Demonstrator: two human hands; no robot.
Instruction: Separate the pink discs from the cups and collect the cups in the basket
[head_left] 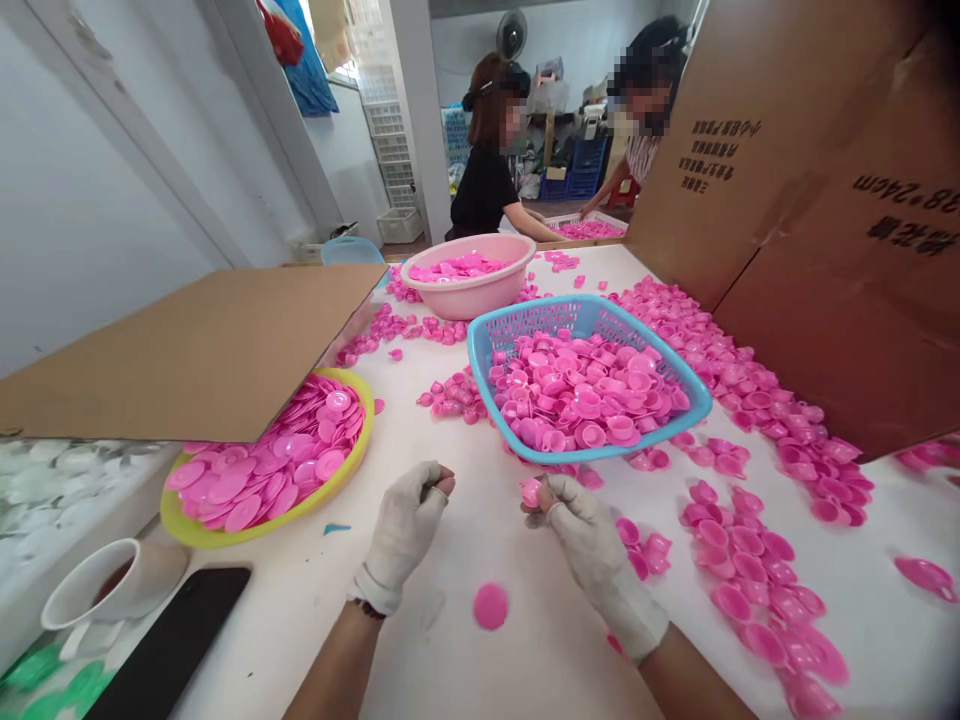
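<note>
My right hand (600, 560), in a white glove with bare fingertips, pinches a small pink plastic toy cup (531, 491) just in front of the blue basket (510, 435). Opposite it, my left hand (405, 530) is gloved the same way, its thumb and fingers closed together; whatever they hold, if anything, is hidden. On the white table between my forearms lies a flat pink disc (490, 606). Many pink toy cups (592, 390) fill the blue basket. Left of my left hand, a yellow basin (364, 440) holds flat pink discs (262, 470), partly covered by a cardboard flap.
Loose pink pieces (750, 560) spread along the right side beside a tall cardboard box (810, 230). Behind the basket stands a pink basin (472, 295). A mug (112, 585) and black phone (176, 640) lie at left. Two people (487, 180) work at the back.
</note>
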